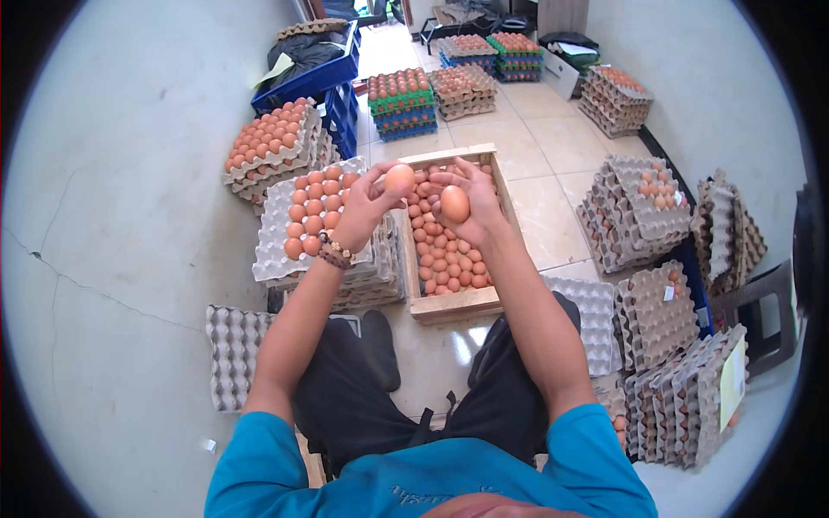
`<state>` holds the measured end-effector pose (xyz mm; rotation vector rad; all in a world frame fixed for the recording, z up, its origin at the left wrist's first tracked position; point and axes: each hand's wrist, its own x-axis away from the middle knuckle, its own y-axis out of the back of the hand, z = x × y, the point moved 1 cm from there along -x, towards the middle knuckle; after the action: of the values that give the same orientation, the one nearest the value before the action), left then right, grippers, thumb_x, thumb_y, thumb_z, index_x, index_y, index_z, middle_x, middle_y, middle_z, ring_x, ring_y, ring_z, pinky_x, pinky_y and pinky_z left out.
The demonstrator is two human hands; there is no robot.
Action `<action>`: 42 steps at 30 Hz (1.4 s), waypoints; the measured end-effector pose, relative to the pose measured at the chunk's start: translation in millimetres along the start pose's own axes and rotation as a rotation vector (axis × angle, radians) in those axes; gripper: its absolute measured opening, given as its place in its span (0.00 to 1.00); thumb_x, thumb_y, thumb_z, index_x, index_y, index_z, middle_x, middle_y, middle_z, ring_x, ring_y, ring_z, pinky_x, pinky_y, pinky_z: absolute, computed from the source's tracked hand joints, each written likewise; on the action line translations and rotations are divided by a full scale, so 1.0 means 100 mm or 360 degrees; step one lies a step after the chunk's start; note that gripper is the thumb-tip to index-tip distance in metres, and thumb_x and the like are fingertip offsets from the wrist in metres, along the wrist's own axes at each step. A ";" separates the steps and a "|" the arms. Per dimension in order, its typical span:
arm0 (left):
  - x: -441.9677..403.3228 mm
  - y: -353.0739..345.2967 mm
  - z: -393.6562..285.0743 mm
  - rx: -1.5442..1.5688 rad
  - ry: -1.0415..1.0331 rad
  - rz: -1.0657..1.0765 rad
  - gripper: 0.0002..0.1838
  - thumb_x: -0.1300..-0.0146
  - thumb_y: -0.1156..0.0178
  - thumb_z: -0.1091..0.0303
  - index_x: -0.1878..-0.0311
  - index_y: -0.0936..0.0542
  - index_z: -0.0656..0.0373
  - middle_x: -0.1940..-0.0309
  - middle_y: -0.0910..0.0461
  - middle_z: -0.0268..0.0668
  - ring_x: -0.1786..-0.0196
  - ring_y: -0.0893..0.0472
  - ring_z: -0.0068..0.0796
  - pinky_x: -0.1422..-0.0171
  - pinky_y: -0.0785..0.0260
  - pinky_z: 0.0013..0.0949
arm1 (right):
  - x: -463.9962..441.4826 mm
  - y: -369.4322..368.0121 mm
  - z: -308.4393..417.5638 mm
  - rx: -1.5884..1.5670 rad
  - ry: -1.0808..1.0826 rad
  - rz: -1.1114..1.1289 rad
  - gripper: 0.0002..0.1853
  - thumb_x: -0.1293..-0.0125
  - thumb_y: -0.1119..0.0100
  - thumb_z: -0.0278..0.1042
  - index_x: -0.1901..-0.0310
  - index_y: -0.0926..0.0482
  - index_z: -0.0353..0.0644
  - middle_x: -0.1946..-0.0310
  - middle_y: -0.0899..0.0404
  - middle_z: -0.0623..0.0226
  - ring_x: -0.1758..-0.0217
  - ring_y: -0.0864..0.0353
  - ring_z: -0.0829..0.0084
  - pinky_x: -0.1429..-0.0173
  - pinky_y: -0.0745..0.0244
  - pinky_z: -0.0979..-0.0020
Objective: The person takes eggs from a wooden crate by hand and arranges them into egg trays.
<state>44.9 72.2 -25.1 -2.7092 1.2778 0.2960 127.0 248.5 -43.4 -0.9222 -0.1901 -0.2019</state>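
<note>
My left hand [370, 205], with beaded bracelets at the wrist, grips a brown egg [400, 179] between thumb and fingers. Close beside it, my right hand [480, 203] holds another brown egg [455, 204] against its fingers and palm. Both hands are raised over a wooden crate [458, 304] filled with many loose brown eggs [443, 259]. Left of the crate, a grey carton tray [275, 231] tops a stack and carries rows of brown eggs [313, 205]. Part of the crate's contents is hidden behind my hands.
Egg-filled trays [272, 138] stand at the left by blue plastic crates [341, 121]. Further back are green and blue trays [402, 104] of eggs. Stacked carton trays [639, 216] line the right side. An upright grey tray [235, 358] is near my left leg.
</note>
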 end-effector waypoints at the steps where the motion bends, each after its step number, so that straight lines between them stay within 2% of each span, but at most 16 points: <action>1: 0.01 0.06 0.03 0.0208 0.0107 -0.0010 0.20 0.29 0.41 0.63 0.41 0.29 0.65 0.41 0.24 0.49 0.49 0.21 0.22 0.44 0.26 0.23 | -0.05 0.03 -0.07 -0.0197 0.0012 -0.0086 0.26 0.28 0.56 0.55 0.57 0.26 0.34 0.64 0.21 0.55 0.67 0.23 0.69 0.63 0.22 0.72; 2: 0.01 0.11 0.07 0.0417 0.0213 -0.0017 0.19 0.28 0.43 0.61 0.42 0.30 0.64 0.41 0.24 0.50 0.50 0.21 0.22 0.44 0.26 0.23 | -0.10 0.07 -0.13 -0.0395 0.0026 -0.0173 0.26 0.27 0.59 0.55 0.57 0.26 0.34 0.65 0.21 0.54 0.67 0.23 0.67 0.63 0.21 0.69; 3: 0.03 0.10 0.04 0.0443 0.0245 -0.0020 0.18 0.26 0.47 0.59 0.43 0.31 0.64 0.40 0.25 0.51 0.53 0.22 0.23 0.45 0.26 0.22 | -0.09 0.04 -0.15 -0.0551 0.0012 -0.0172 0.24 0.27 0.62 0.50 0.55 0.27 0.33 0.62 0.23 0.53 0.62 0.23 0.63 0.56 0.21 0.63; 6: 0.08 0.09 -0.02 0.0569 0.0345 -0.0055 0.19 0.26 0.49 0.61 0.41 0.32 0.65 0.37 0.28 0.54 0.51 0.21 0.26 0.44 0.25 0.24 | 0.02 -0.04 -0.17 -0.0428 0.0020 -0.0149 0.23 0.29 0.62 0.47 0.49 0.29 0.32 0.57 0.25 0.50 0.54 0.24 0.60 0.48 0.22 0.60; 9: 0.11 0.11 -0.02 0.0866 0.0535 -0.0028 0.22 0.27 0.51 0.63 0.37 0.36 0.68 0.37 0.31 0.59 0.46 0.21 0.35 0.38 0.25 0.30 | -0.06 0.03 -0.17 -0.0254 0.0163 0.0220 0.22 0.32 0.58 0.38 0.42 0.33 0.32 0.51 0.28 0.49 0.48 0.26 0.58 0.41 0.24 0.56; 13: 0.13 0.18 0.06 0.1300 0.0498 0.0023 0.25 0.28 0.52 0.65 0.36 0.40 0.72 0.37 0.34 0.63 0.36 0.26 0.50 0.29 0.30 0.39 | -0.01 -0.04 -0.13 0.0158 0.0328 0.0313 0.24 0.36 0.50 0.23 0.38 0.37 0.32 0.46 0.32 0.51 0.46 0.24 0.60 0.40 0.22 0.56; 18: 0.17 0.21 -0.02 0.1558 0.0463 0.0068 0.25 0.28 0.53 0.64 0.36 0.40 0.74 0.37 0.35 0.62 0.30 0.33 0.56 0.25 0.35 0.44 | 0.00 -0.06 -0.13 0.0578 0.0438 0.0053 0.19 0.32 0.44 0.29 0.42 0.34 0.34 0.49 0.28 0.53 0.52 0.19 0.64 0.51 0.17 0.64; 22: 0.13 0.37 0.07 0.1150 0.0356 -0.0007 0.27 0.27 0.50 0.62 0.34 0.39 0.72 0.43 0.29 0.54 0.35 0.28 0.49 0.27 0.32 0.42 | -0.03 0.00 -0.11 0.0567 0.0451 -0.0031 0.14 0.29 0.43 0.33 0.48 0.29 0.36 0.54 0.22 0.57 0.60 0.17 0.69 0.60 0.16 0.70; 24: 0.07 0.59 0.12 0.0933 0.0407 -0.0022 0.27 0.27 0.48 0.60 0.34 0.37 0.69 0.47 0.26 0.49 0.38 0.25 0.42 0.29 0.30 0.39 | 0.00 -0.02 -0.07 0.0620 0.0493 -0.0156 0.12 0.29 0.44 0.34 0.50 0.28 0.37 0.56 0.21 0.59 0.61 0.18 0.71 0.60 0.18 0.72; 25: 0.03 0.69 0.08 0.0643 0.0412 -0.0077 0.24 0.28 0.43 0.60 0.37 0.29 0.65 0.53 0.21 0.41 0.47 0.20 0.31 0.36 0.26 0.33 | 0.04 -0.06 -0.04 0.0644 0.0504 -0.0198 0.12 0.29 0.44 0.34 0.50 0.28 0.38 0.57 0.21 0.60 0.60 0.18 0.70 0.58 0.19 0.71; 28: -0.30 1.18 0.20 0.0126 0.0288 -0.0441 0.20 0.33 0.36 0.63 0.43 0.23 0.64 0.55 0.18 0.40 0.53 0.17 0.27 0.47 0.21 0.29 | 0.02 0.00 0.04 0.0621 0.0576 -0.0224 0.13 0.30 0.43 0.35 0.50 0.28 0.38 0.57 0.22 0.60 0.61 0.19 0.71 0.57 0.22 0.72; 31: -0.68 1.66 0.56 -0.0462 0.0090 -0.0683 0.21 0.41 0.30 0.64 0.46 0.19 0.62 0.57 0.16 0.38 0.57 0.16 0.25 0.53 0.20 0.30 | 0.06 -0.01 0.15 0.0542 0.0633 -0.0200 0.12 0.30 0.44 0.35 0.50 0.28 0.38 0.58 0.22 0.60 0.61 0.20 0.71 0.56 0.22 0.71; 34: -0.88 1.84 0.77 -0.1190 -0.0032 -0.0628 0.22 0.49 0.26 0.65 0.49 0.17 0.57 0.58 0.15 0.38 0.55 0.16 0.25 0.53 0.20 0.30 | 0.10 -0.03 0.26 0.0476 0.0675 -0.0290 0.13 0.30 0.44 0.34 0.49 0.28 0.38 0.58 0.23 0.59 0.61 0.20 0.70 0.57 0.22 0.71; 35: -0.91 1.87 0.84 -0.1347 -0.0030 -0.0641 0.21 0.53 0.25 0.65 0.53 0.15 0.54 0.60 0.14 0.39 0.55 0.15 0.29 0.50 0.21 0.32 | 0.09 0.01 0.29 0.0440 0.0701 -0.0300 0.13 0.30 0.43 0.34 0.49 0.28 0.38 0.58 0.23 0.59 0.61 0.20 0.70 0.57 0.22 0.71; 38: -0.92 1.71 0.89 -0.1717 0.0062 -0.0664 0.21 0.53 0.26 0.65 0.53 0.15 0.55 0.60 0.14 0.39 0.56 0.14 0.33 0.48 0.22 0.33 | 0.11 0.09 0.40 0.0360 0.0781 -0.0371 0.13 0.31 0.43 0.33 0.48 0.29 0.38 0.57 0.23 0.59 0.60 0.20 0.69 0.57 0.22 0.71; 42: -0.98 1.80 1.18 -0.1833 0.0094 -0.0763 0.16 0.50 0.28 0.62 0.56 0.13 0.54 0.63 0.13 0.40 0.56 0.14 0.36 0.48 0.23 0.35 | 0.25 0.19 0.58 0.0249 0.0938 -0.0409 0.13 0.31 0.44 0.33 0.49 0.28 0.38 0.57 0.24 0.59 0.60 0.20 0.67 0.57 0.22 0.71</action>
<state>-169.0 55.5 -123.7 -3.8089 0.4022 1.1868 151.9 303.4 -17.4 -0.6479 0.2214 -0.6758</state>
